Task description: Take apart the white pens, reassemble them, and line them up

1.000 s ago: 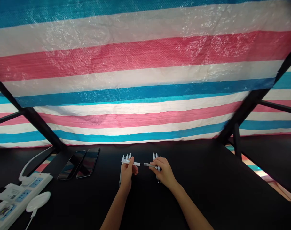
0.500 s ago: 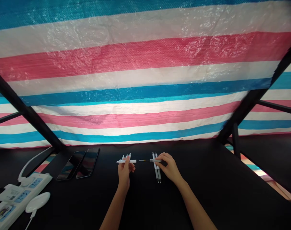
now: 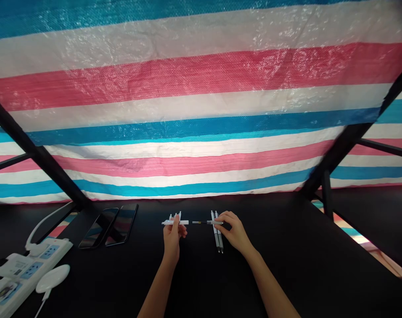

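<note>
My left hand point(image 3: 172, 238) pinches a white pen barrel point(image 3: 175, 222) crosswise between its fingers. My right hand point(image 3: 232, 229) holds a slim dark-tipped pen section point(image 3: 201, 222) by its end, level with the barrel and a small gap from it. Just below my right fingers, two white pens point(image 3: 217, 234) lie side by side on the black table point(image 3: 287, 265). Several white pen ends point(image 3: 175, 216) stick up behind my left hand, and the hand hides their lower parts.
Two smartphones point(image 3: 110, 227) lie to the left, near a white power strip point(image 3: 28, 267) with a cable and a round white charger point(image 3: 51, 278). A striped blue, white and pink tarp point(image 3: 201, 132) and black frame bars stand behind the table.
My hands have drawn apart, separating the white barrel from the dark-tipped section, which touched a second ago. The two pens under my right hand now show. Little changes in the last half second.
</note>
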`<act>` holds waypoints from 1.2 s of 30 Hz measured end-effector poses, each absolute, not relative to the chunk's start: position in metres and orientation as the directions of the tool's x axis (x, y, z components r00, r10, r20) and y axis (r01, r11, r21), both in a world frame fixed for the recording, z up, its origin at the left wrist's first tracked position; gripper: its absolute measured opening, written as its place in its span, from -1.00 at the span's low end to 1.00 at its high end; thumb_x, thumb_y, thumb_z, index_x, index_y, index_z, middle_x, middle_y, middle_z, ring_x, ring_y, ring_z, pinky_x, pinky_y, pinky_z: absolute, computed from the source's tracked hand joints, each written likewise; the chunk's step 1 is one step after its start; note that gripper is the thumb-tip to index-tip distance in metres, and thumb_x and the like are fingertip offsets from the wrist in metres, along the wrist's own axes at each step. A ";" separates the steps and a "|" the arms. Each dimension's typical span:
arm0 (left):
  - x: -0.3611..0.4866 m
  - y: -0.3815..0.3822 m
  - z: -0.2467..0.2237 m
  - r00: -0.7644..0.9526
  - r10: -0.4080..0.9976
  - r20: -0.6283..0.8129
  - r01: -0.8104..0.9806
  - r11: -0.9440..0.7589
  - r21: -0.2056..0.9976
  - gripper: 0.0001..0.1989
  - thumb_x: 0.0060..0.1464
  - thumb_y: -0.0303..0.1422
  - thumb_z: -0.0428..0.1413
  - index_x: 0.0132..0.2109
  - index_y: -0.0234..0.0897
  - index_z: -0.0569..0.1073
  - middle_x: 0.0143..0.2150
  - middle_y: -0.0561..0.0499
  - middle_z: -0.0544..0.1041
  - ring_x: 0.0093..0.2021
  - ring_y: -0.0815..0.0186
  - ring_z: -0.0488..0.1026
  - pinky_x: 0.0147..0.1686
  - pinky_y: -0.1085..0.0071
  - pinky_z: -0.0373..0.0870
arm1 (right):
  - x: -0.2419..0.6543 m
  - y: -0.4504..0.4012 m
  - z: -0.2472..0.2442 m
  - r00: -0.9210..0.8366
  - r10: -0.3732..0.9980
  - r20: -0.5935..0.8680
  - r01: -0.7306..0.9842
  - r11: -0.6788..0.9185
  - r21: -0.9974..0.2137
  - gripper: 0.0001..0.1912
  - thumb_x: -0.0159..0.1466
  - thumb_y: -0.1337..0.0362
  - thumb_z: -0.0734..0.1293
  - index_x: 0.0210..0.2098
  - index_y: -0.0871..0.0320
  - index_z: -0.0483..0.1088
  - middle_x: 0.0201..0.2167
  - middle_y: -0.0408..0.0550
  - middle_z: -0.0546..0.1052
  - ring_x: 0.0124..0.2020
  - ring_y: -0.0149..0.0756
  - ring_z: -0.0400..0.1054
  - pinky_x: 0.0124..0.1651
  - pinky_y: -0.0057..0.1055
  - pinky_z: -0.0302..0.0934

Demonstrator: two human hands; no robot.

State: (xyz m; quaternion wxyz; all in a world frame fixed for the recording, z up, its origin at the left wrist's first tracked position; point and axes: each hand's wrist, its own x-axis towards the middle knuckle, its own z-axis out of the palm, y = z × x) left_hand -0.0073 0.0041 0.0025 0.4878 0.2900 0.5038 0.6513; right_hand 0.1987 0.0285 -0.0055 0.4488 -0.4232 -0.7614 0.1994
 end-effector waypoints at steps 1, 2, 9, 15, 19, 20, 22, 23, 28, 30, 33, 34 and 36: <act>-0.007 0.004 0.002 -0.351 0.929 -0.114 -0.340 -0.012 0.940 -0.59 -0.12 -0.05 0.15 -0.59 -0.33 0.33 -0.68 0.08 0.37 -0.67 0.46 0.28 -0.67 0.53 0.16 | 0.199 0.028 -0.005 -0.240 0.822 0.516 0.467 0.564 -0.682 -0.89 0.21 0.21 0.30 -0.34 0.09 0.44 -0.37 -0.04 0.45 -0.28 -0.20 0.34 -0.23 -0.27 0.26; -0.007 0.004 0.002 -0.346 0.931 -0.117 -0.338 -0.008 0.941 -0.59 -0.12 -0.05 0.15 -0.59 -0.33 0.33 -0.68 0.09 0.37 -0.67 0.47 0.28 -0.66 0.54 0.17 | 0.198 0.028 -0.005 -0.242 0.822 0.516 0.467 0.564 -0.681 -0.89 0.21 0.22 0.30 -0.34 0.09 0.44 -0.37 -0.04 0.45 -0.28 -0.20 0.34 -0.23 -0.27 0.26; -0.006 0.005 -0.001 -0.321 0.941 -0.109 -0.312 0.004 0.950 -0.58 -0.10 -0.04 0.13 -0.60 -0.32 0.34 -0.69 0.08 0.36 -0.68 0.46 0.28 -0.67 0.53 0.16 | 0.198 0.028 -0.005 -0.246 0.816 0.524 0.462 0.574 -0.677 -0.90 0.22 0.22 0.29 -0.33 0.08 0.44 -0.38 -0.04 0.45 -0.29 -0.20 0.34 -0.24 -0.27 0.26; -0.005 0.006 -0.005 -0.304 0.946 -0.110 -0.290 0.018 0.957 -0.58 -0.11 -0.03 0.13 -0.58 -0.32 0.35 -0.68 0.07 0.37 -0.67 0.45 0.30 -0.67 0.53 0.18 | 0.198 0.027 -0.004 -0.250 0.823 0.510 0.455 0.565 -0.689 -0.88 0.21 0.21 0.30 -0.33 0.09 0.45 -0.37 -0.04 0.45 -0.28 -0.20 0.34 -0.22 -0.26 0.26; -0.002 0.005 -0.004 -0.265 0.958 -0.107 -0.263 0.035 0.964 -0.59 -0.12 -0.03 0.15 -0.57 -0.32 0.35 -0.66 0.06 0.38 -0.66 0.45 0.31 -0.66 0.54 0.20 | 0.197 0.025 -0.002 -0.260 0.825 0.502 0.455 0.564 -0.689 -0.89 0.21 0.22 0.31 -0.32 0.09 0.45 -0.37 -0.03 0.45 -0.28 -0.19 0.34 -0.23 -0.26 0.26; -0.001 0.005 -0.003 -0.254 0.962 -0.105 -0.264 0.036 0.964 -0.59 -0.13 -0.03 0.15 -0.56 -0.32 0.35 -0.66 0.06 0.38 -0.66 0.45 0.31 -0.66 0.54 0.20 | 0.197 0.025 -0.002 -0.261 0.821 0.507 0.460 0.568 -0.683 -0.90 0.20 0.23 0.31 -0.33 0.09 0.45 -0.37 -0.03 0.45 -0.29 -0.20 0.34 -0.23 -0.27 0.26; 0.002 0.005 -0.001 -0.225 0.968 -0.107 -0.280 0.040 0.959 -0.60 -0.15 -0.03 0.17 -0.54 -0.30 0.33 -0.65 0.07 0.39 -0.66 0.45 0.31 -0.66 0.54 0.20 | 0.195 0.025 -0.001 -0.264 0.815 0.516 0.472 0.576 -0.667 -0.91 0.20 0.24 0.32 -0.34 0.08 0.45 -0.38 -0.05 0.46 -0.30 -0.21 0.35 -0.25 -0.29 0.26; 0.004 0.005 -0.001 -0.209 0.972 -0.109 -0.289 0.045 0.956 -0.60 -0.16 -0.03 0.18 -0.54 -0.29 0.31 -0.65 0.08 0.39 -0.67 0.45 0.31 -0.66 0.54 0.19 | 0.194 0.024 -0.001 -0.268 0.811 0.520 0.477 0.580 -0.660 -0.92 0.19 0.25 0.32 -0.34 0.08 0.45 -0.39 -0.05 0.46 -0.31 -0.22 0.35 -0.26 -0.30 0.26; 0.009 0.006 -0.004 -0.122 0.989 -0.088 -0.285 0.050 0.957 -0.59 -0.19 -0.03 0.19 -0.51 -0.28 0.27 -0.63 0.08 0.41 -0.68 0.45 0.32 -0.69 0.55 0.18 | 0.190 0.022 -0.001 -0.295 0.810 0.507 0.473 0.585 -0.659 -0.92 0.19 0.24 0.33 -0.35 0.08 0.46 -0.38 -0.05 0.46 -0.30 -0.22 0.35 -0.24 -0.29 0.25; 0.010 0.007 -0.006 -0.096 0.992 -0.078 -0.271 0.049 0.961 -0.59 -0.18 -0.03 0.19 -0.48 -0.28 0.27 -0.62 0.08 0.42 -0.67 0.45 0.33 -0.68 0.54 0.20 | 0.188 0.022 -0.001 -0.300 0.814 0.497 0.471 0.579 -0.665 -0.91 0.19 0.23 0.32 -0.34 0.08 0.46 -0.38 -0.05 0.46 -0.30 -0.21 0.34 -0.24 -0.29 0.25; 0.010 0.007 -0.007 -0.079 0.995 -0.068 -0.257 0.046 0.965 -0.60 -0.17 -0.03 0.17 -0.46 -0.28 0.28 -0.60 0.08 0.44 -0.67 0.44 0.34 -0.68 0.54 0.21 | 0.187 0.021 -0.001 -0.297 0.822 0.486 0.470 0.569 -0.675 -0.90 0.20 0.22 0.31 -0.33 0.08 0.46 -0.39 -0.05 0.46 -0.30 -0.21 0.34 -0.25 -0.29 0.25; 0.010 0.007 -0.006 -0.077 0.995 -0.068 -0.256 0.046 0.966 -0.60 -0.17 -0.03 0.17 -0.45 -0.28 0.28 -0.60 0.08 0.44 -0.66 0.44 0.34 -0.68 0.54 0.21 | 0.187 0.021 0.000 -0.294 0.824 0.484 0.470 0.566 -0.678 -0.90 0.20 0.22 0.31 -0.33 0.09 0.46 -0.39 -0.05 0.46 -0.30 -0.21 0.34 -0.25 -0.29 0.25; 0.009 0.006 -0.004 -0.078 0.994 -0.073 -0.258 0.050 0.965 -0.60 -0.17 -0.04 0.18 -0.45 -0.28 0.28 -0.60 0.07 0.44 -0.66 0.45 0.34 -0.68 0.55 0.20 | 0.187 0.021 0.000 -0.293 0.826 0.481 0.470 0.563 -0.680 -0.90 0.21 0.22 0.31 -0.33 0.09 0.45 -0.39 -0.05 0.46 -0.30 -0.21 0.34 -0.25 -0.29 0.25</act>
